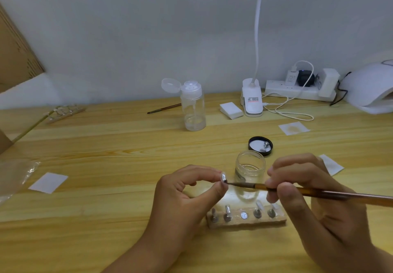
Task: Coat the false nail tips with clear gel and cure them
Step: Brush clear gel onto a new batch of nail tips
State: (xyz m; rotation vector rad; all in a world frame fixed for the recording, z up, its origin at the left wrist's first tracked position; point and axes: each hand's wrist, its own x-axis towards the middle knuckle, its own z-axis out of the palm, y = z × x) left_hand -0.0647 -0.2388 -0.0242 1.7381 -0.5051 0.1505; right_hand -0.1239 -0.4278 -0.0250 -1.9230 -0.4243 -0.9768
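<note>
Right hand (pixel 308 198), nearest the lens: fingers curled round the brush (pixel 340 197) in a pen grip, pinching close to the ferrule. Bristle end touches the false nail tip (pixel 223 177).

Left hand (pixel 187 190): thumb and forefinger pinch the false nail tip from below, glossy face turned up, other fingers loosely curled. Whether the fingers grip a metal stud or the tip itself cannot be told.

Wooden holder block (pixel 246 219) lies just below both hands. Four studs stand in it, several carrying tips; the middle seat (pixel 244 215) is vacant.

Open gel jar (pixel 250 169) stands just behind the brush, its black lid (pixel 260 146) beyond it. Curing lamp (pixel 370 87) sits at the far right of the table (pixel 106 145), well apart.

Handling, judged:
- The tip is very light, thin plastic, stiff yet springy.
- Wet gel makes the face slippery and easily marred.
- Hold it from the underside or stud only, with light pressure.
- Keep it level when carrying it to the lamp, so the gel does not run.
</note>
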